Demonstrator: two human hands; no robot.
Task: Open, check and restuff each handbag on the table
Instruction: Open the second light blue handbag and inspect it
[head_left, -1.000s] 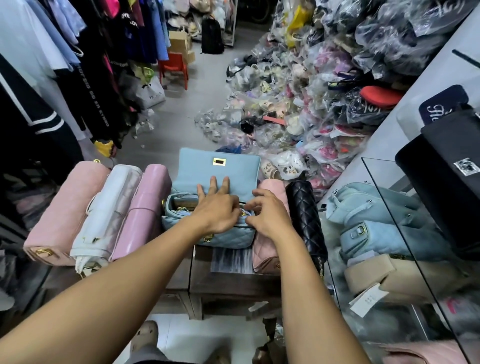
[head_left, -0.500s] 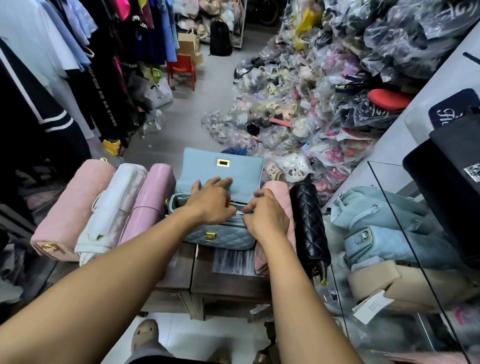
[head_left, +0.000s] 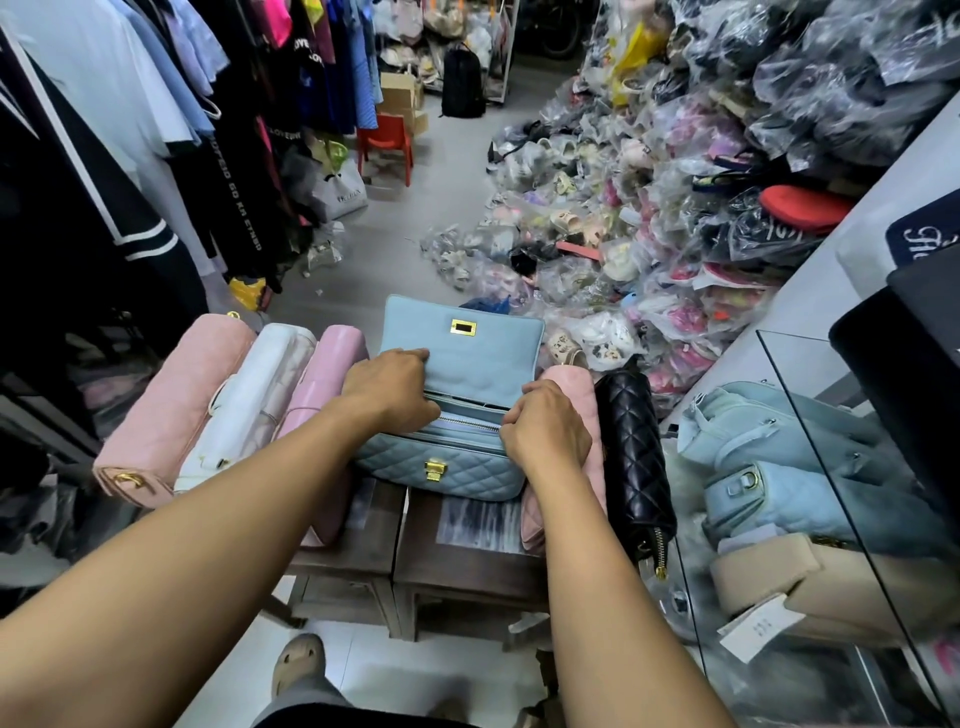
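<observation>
A: Well, where is the bag that is being worked on?

B: The light blue quilted handbag (head_left: 441, 467) with the gold clasp sits in the middle of the row on the dark wooden table (head_left: 457, 571). Its flap (head_left: 467, 364) is thrown up to the far side.

A: And the hands?

B: The left hand (head_left: 387, 389) grips the left end of the mouth with curled fingers, the forefinger lying on the flap. The right hand (head_left: 545, 431) is curled at the right end. It seems to pinch the rim, but the fingertips are hidden.

A: How to do this step well?

B: I think both ends should be pulled apart evenly, so that the inner zipper (head_left: 467, 425) shows and the stuffing goes back flat.

A: What stands in the way?

B: There is little room. A soft pink quilted bag (head_left: 571, 384) touches it on the right, and next comes a black quilted bag (head_left: 631, 447). On the left are a glossy pink bag (head_left: 327, 384), a white bag (head_left: 254, 395) and a pale pink quilted bag (head_left: 171, 405). A glass panel (head_left: 831, 467) stands at the right, and a heap of plastic-wrapped shoes (head_left: 649, 208) lies far behind.
</observation>
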